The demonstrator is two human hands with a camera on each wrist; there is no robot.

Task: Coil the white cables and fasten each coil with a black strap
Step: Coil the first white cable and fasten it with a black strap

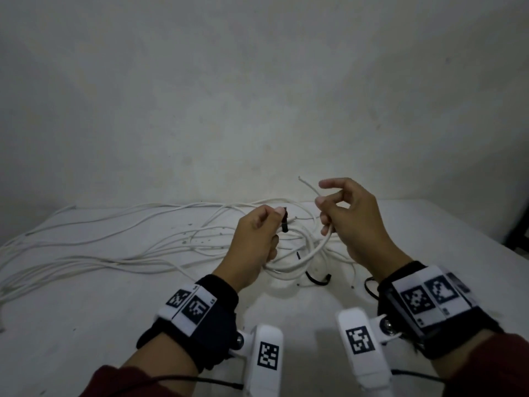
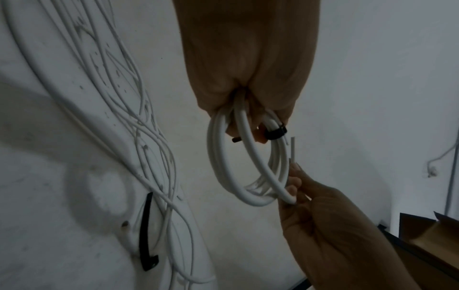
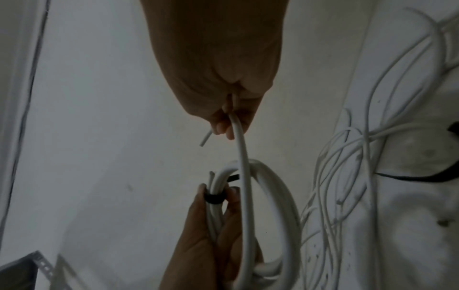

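My left hand (image 1: 259, 233) (image 2: 248, 109) grips a small coil of white cable (image 2: 238, 160) (image 3: 273, 215) held above the table. A black strap (image 2: 275, 133) (image 3: 214, 198) (image 1: 284, 222) is wrapped round the coil's strands right at the left fingers. My right hand (image 1: 340, 216) (image 3: 223, 117) pinches one loose strand of the same coil (image 3: 242, 153), its cut end (image 1: 307, 183) sticking up past the fingers. Several long white cables (image 1: 114, 247) (image 2: 139, 125) lie spread over the left of the table.
Spare black straps lie on the white table (image 1: 100, 310): one (image 1: 317, 280) just below the coil, another (image 1: 369, 287) by my right wrist, one (image 2: 146, 233) among the loose cables. A cardboard box (image 2: 429, 241) sits off the table's right side. The wall stands close behind.
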